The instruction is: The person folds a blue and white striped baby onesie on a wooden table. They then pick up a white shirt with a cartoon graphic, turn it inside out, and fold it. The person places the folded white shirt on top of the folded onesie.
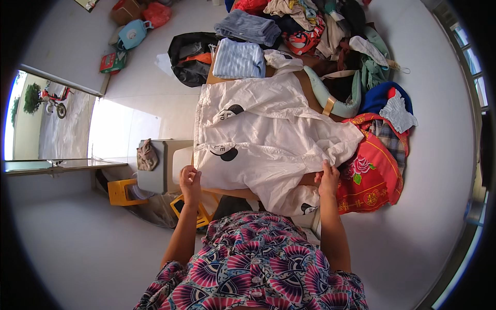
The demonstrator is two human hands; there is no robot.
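A thin white hooded jacket (267, 131) with black round prints and lettering lies spread across a wooden table (306, 83). Its front is open, with the hem on the left and the hood end on the right. My left hand (190, 181) pinches the near corner of the hem at the table's left edge. Near the shoulder, my right hand (328, 181) grips the cloth between thumb and fingers. One sleeve (300, 203) hangs towards me over the table's near edge; the other sleeve (285, 62) stretches away at the far side.
Behind the jacket are folded striped cloth (238, 60), folded grey cloth (248, 27) and a heap of clothes (321, 23). A pale green curved cushion (348, 104) and red flowered fabric (368, 174) lie right. Left stand a grey box (152, 176) and yellow stools (124, 192).
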